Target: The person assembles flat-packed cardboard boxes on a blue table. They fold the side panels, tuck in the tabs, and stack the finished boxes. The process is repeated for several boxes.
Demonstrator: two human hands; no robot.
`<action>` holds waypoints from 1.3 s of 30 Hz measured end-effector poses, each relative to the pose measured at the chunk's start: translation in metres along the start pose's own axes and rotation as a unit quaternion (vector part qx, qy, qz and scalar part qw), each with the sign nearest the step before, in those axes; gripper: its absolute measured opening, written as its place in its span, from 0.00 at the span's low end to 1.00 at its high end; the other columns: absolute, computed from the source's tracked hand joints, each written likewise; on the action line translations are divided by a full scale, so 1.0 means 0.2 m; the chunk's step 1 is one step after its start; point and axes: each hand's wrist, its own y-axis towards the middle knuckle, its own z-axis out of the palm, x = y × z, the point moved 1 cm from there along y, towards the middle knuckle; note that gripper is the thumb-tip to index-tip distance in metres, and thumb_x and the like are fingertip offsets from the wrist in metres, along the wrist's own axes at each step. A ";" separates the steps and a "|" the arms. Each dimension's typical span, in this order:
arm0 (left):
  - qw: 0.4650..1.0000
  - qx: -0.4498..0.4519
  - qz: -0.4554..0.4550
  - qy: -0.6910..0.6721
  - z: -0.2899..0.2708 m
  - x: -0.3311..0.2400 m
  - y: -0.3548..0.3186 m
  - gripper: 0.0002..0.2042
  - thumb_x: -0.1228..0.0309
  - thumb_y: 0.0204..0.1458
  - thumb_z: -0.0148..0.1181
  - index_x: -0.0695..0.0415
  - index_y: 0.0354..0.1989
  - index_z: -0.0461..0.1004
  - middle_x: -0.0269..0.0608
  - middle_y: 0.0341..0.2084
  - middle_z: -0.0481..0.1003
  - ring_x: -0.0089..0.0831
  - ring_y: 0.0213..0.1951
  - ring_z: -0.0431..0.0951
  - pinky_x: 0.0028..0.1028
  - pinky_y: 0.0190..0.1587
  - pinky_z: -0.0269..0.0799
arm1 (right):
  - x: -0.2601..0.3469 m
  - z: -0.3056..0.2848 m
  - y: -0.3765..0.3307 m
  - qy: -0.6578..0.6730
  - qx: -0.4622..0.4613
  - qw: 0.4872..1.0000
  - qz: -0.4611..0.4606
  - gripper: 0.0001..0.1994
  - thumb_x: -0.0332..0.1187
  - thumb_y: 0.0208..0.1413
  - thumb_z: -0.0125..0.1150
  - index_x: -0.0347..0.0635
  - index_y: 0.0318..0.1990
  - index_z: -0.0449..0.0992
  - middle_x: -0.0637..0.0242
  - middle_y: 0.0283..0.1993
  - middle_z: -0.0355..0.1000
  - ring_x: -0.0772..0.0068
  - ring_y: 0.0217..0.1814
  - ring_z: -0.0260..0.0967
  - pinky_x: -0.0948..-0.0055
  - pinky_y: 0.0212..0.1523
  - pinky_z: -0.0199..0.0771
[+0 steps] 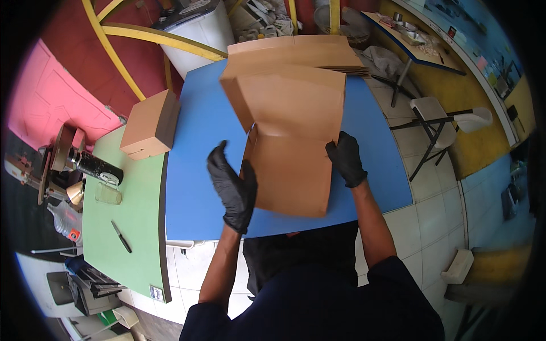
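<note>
A brown cardboard box (291, 170) lies with its lid raised on the blue table (199, 165), in front of me. Its lid leans back toward a stack of flat cardboard (290, 46) at the far edge. My right hand (348, 160), in a black glove, grips the box's right side near the lid fold, thumb on the inner side. At the left wall is my left hand (233, 190), also black-gloved, its fingers stretched out and apart. The left thumb is close to the box edge; whether it touches I cannot tell.
A closed cardboard box (149, 126) sits at the far end of the green table (145, 199) on the left. That table also bears a black bottle (98, 166), a glass (108, 194) and a knife (121, 236). A folding chair (435, 122) stands to the right.
</note>
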 end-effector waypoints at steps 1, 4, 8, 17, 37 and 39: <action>0.996 0.065 -0.024 -0.049 0.04 -0.05 0.01 0.17 0.72 0.57 0.65 0.63 0.55 0.76 0.50 0.52 0.79 0.45 0.52 0.80 0.39 0.52 0.76 | 0.00 0.03 0.02 0.016 0.008 1.000 0.007 0.12 0.30 0.57 0.54 0.27 0.38 0.78 0.48 0.27 0.78 0.54 0.25 0.80 0.61 0.32 0.78; 0.948 0.237 -0.083 -0.194 0.29 -0.20 0.07 0.11 0.68 0.63 0.60 0.63 0.45 0.82 0.45 0.37 0.83 0.39 0.43 0.84 0.34 0.47 0.78 | 0.03 0.11 0.03 0.093 0.050 0.993 0.044 0.13 0.30 0.57 0.54 0.28 0.40 0.79 0.48 0.30 0.79 0.54 0.30 0.81 0.60 0.36 0.79; 0.883 0.382 -0.194 -0.190 0.63 -0.21 0.17 0.17 0.59 0.58 0.67 0.65 0.40 0.83 0.42 0.30 0.82 0.30 0.35 0.82 0.30 0.41 0.78 | 0.10 0.12 0.01 0.173 0.087 0.977 0.086 0.14 0.36 0.61 0.59 0.32 0.44 0.81 0.52 0.34 0.81 0.62 0.38 0.82 0.63 0.40 0.80; 0.830 0.462 -0.203 -0.235 0.82 -0.09 0.20 0.14 0.64 0.51 0.72 0.64 0.37 0.84 0.39 0.27 0.81 0.24 0.27 0.78 0.26 0.32 0.75 | 0.01 -0.01 -0.05 0.374 0.160 0.898 0.166 0.23 0.30 0.55 0.70 0.32 0.58 0.78 0.58 0.42 0.79 0.71 0.38 0.78 0.73 0.37 0.81; 0.806 0.464 -0.295 -0.218 0.84 -0.12 0.28 0.11 0.64 0.57 0.67 0.61 0.31 0.81 0.31 0.20 0.73 0.19 0.21 0.68 0.22 0.25 0.65 | 0.03 0.11 0.07 0.092 -0.007 0.994 0.065 0.19 0.40 0.57 0.70 0.37 0.50 0.82 0.53 0.36 0.82 0.61 0.33 0.80 0.64 0.37 0.78; 0.800 0.471 -0.294 -0.228 0.84 -0.11 0.28 0.10 0.66 0.56 0.66 0.61 0.31 0.81 0.31 0.21 0.72 0.19 0.21 0.68 0.22 0.25 0.65 | 0.02 0.11 0.07 0.108 0.018 0.989 0.094 0.18 0.38 0.56 0.71 0.35 0.50 0.82 0.54 0.36 0.82 0.64 0.31 0.80 0.67 0.34 0.78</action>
